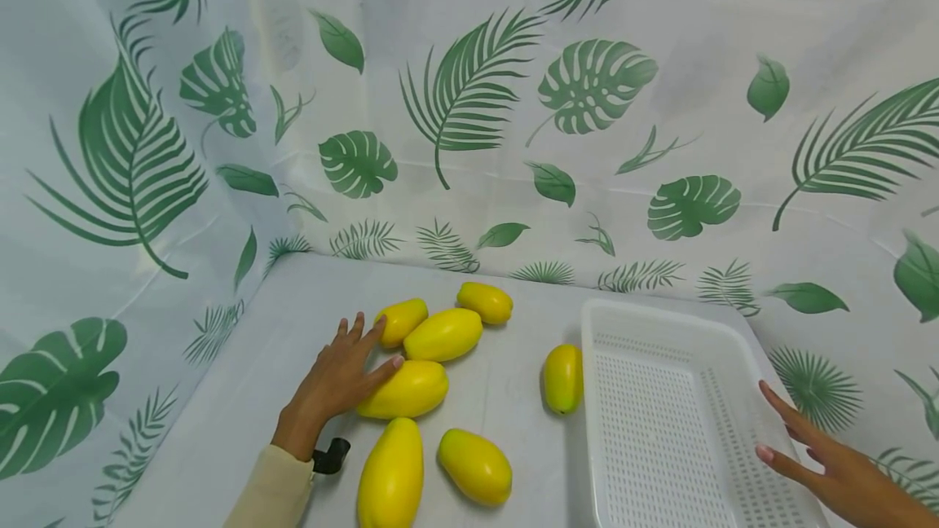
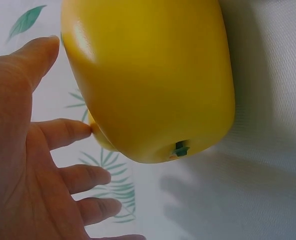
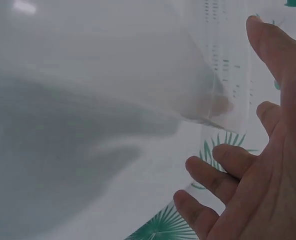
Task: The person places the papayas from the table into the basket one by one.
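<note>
My left hand (image 1: 330, 377) is spread over the left group of smooth yellow papaya-like fruits. Its thumb lies at the near fruit (image 1: 412, 391), and its index fingertip meets a smaller fruit (image 1: 407, 319) behind. In the left wrist view, a big yellow fruit (image 2: 153, 85) with a green stem nub fills the middle, beside extended fingers (image 2: 87, 178). On the other side, my right hand (image 1: 829, 459) has its fingers apart at the right rim of a white perforated plastic basket (image 1: 660, 310). The right wrist view shows this hand (image 3: 273, 175) beside the basket's wall (image 3: 112, 60), gripping nothing.
More fruits lie around: one in the middle (image 1: 443, 336), one at the back (image 1: 486, 303), two in front (image 1: 391, 475), (image 1: 475, 467). Another fruit (image 1: 563, 379) rests against the basket's left side. Leaf-printed sheeting (image 1: 469, 210) encloses the white surface.
</note>
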### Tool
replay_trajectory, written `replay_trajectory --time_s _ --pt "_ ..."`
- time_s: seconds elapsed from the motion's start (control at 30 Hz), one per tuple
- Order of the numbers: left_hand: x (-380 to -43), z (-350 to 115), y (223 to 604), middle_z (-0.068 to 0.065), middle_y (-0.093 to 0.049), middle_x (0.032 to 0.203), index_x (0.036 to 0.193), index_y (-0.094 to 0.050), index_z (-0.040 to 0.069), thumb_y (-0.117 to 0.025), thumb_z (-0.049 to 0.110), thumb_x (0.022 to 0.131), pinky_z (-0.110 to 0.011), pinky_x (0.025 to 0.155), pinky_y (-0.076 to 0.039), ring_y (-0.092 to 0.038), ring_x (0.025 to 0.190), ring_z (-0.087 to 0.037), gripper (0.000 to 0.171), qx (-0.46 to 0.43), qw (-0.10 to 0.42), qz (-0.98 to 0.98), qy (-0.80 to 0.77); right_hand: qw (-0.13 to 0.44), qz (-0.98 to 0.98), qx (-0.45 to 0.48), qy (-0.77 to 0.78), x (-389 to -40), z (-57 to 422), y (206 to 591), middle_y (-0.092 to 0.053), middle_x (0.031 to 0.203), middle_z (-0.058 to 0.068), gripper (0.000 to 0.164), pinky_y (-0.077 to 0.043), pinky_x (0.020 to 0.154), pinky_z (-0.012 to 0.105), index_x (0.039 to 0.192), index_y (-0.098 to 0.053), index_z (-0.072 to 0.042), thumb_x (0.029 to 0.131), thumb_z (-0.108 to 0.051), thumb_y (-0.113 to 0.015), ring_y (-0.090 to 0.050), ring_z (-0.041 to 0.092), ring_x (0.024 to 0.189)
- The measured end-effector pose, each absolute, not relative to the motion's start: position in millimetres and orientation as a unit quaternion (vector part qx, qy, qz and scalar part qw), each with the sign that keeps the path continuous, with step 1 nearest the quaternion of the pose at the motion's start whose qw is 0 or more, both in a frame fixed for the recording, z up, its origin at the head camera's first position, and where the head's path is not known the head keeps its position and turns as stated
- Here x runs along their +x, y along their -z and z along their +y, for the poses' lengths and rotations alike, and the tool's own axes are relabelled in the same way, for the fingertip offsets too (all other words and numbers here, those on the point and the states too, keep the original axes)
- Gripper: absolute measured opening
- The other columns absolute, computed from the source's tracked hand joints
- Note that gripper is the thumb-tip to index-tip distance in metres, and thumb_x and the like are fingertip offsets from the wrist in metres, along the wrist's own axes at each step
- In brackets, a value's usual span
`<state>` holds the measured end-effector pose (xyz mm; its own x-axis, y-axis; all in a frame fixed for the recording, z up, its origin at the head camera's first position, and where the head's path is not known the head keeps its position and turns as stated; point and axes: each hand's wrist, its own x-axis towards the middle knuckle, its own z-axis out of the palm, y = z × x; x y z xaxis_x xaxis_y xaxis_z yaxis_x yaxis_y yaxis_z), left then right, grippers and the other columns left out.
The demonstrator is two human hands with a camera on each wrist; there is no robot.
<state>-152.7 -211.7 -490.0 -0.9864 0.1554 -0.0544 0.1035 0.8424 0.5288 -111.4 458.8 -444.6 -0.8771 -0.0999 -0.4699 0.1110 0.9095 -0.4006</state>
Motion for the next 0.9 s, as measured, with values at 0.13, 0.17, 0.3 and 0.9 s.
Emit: replay_trajectory --time_s 0.13,0.17,0.3,0.9 --pt "-152.6 -212.2 489.8 -0.031 -0.018 0.173 0.169 -0.029 0.012 -0.051 0.066 0.105 -0.084 0.117 -0.022 -0.012 0.160 -0.057 0.086 0.067 0.047 0.959 -0.273 0.216 0.957 -0.016 0.193 -111.8 457.6 444.9 -0.001 0.163 0.050 0.098 -0.061 0.070 0.068 0.164 0.028 -0.026 0.110 -0.053 -0.049 -0.033 0.081 0.132" --pt "-152.6 -212.4 489.7 -0.030 -0.018 0.173 0.169 -0.029 0.012 -0.051 0.065 0.105 -0.084 0.117 -0.022 -0.013 0.160 -0.057 0.086 0.067 0.047 0.959 -0.272 0.210 0.960 -0.019 0.187 -112.0 457.7 445.3 -0.003 0.163 0.050 0.098 -0.059 0.071 0.071 0.164 0.027 -0.025 0.110 -0.053 -0.049 -0.034 0.080 0.132" --pt "-153.3 -213.0 489.5 -0.030 -0.018 0.173 0.169 -0.029 0.013 -0.052 0.064 0.105 -0.084 0.117 -0.023 -0.013 0.160 -0.057 0.085 0.068 0.045 0.959 -0.270 0.200 0.964 -0.029 0.174 -110.7 459.9 448.9 -0.008 0.162 0.050 0.097 -0.054 0.082 0.078 0.166 0.024 -0.021 0.110 -0.053 -0.049 -0.035 0.080 0.132" --pt "-151.3 -213.4 493.1 -0.029 -0.018 0.173 0.169 -0.030 0.014 -0.052 0.066 0.104 -0.082 0.117 -0.026 -0.013 0.160 -0.056 0.086 0.059 0.045 0.956 -0.283 0.209 0.939 0.014 0.273 -113.4 460.4 471.0 0.015 0.167 0.042 0.101 -0.053 0.085 0.079 0.157 0.034 -0.037 0.109 -0.053 -0.052 -0.028 0.079 0.136"
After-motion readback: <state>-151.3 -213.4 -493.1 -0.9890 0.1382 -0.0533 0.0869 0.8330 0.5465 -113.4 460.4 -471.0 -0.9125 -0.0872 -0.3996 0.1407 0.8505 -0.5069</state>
